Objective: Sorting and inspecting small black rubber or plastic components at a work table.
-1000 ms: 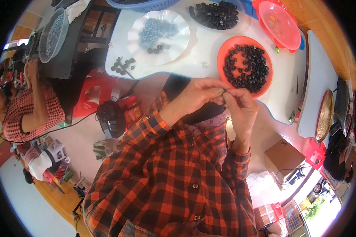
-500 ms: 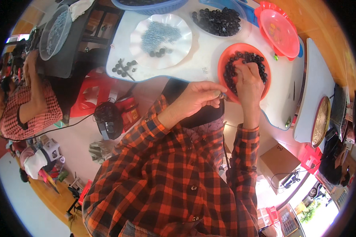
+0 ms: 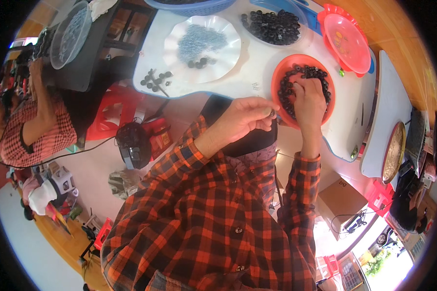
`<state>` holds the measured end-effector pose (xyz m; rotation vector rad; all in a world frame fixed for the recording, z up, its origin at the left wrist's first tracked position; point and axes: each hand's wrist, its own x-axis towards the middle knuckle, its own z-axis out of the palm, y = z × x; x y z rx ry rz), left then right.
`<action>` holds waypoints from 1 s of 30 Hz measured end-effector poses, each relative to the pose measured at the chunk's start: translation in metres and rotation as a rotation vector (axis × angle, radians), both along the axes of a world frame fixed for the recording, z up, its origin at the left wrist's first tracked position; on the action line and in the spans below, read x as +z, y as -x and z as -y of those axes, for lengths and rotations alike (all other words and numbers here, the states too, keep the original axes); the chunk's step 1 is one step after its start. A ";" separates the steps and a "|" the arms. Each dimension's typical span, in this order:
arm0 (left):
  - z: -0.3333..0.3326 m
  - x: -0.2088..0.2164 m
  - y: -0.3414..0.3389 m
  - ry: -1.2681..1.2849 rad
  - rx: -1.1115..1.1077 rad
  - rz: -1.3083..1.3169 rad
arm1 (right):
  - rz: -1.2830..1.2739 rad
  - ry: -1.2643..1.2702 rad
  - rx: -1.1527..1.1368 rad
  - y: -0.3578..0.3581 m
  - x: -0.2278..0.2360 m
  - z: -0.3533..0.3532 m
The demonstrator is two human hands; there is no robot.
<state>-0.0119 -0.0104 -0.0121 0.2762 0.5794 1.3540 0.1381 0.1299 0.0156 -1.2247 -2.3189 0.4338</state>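
My left hand (image 3: pixel 245 119) is in front of the table edge, thumb and forefinger pinched on a small dark round piece (image 3: pixel 272 113). My right hand (image 3: pixel 310 99) reaches into an orange bowl (image 3: pixel 296 59), its fingers bent down among many black round bead-like pieces (image 3: pixel 319 72). Whether those fingertips hold a piece is hidden. Left of the bowl stands a white wavy-rimmed plate (image 3: pixel 228 63) bearing a heap of tiny pale blue parts (image 3: pixel 199 41) and several black pieces (image 3: pixel 197 63).
More black pieces (image 3: pixel 155 81) lie by a thin dark rod at the table's left corner. Behind are a clear bowl of black pieces (image 3: pixel 277 28), a blue basket (image 3: pixel 194 7) and a red basin (image 3: pixel 344 39). At left, another person (image 3: pixel 39 126) sits by a dark table.
The view has shifted slightly, so the table things appear a little farther right. My right hand's fingers have moved a little within the bowl; my left hand keeps its pinch.
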 end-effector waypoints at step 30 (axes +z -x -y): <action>-0.007 0.020 -0.016 0.013 0.065 0.058 | -0.849 0.562 -0.066 -0.013 0.024 0.090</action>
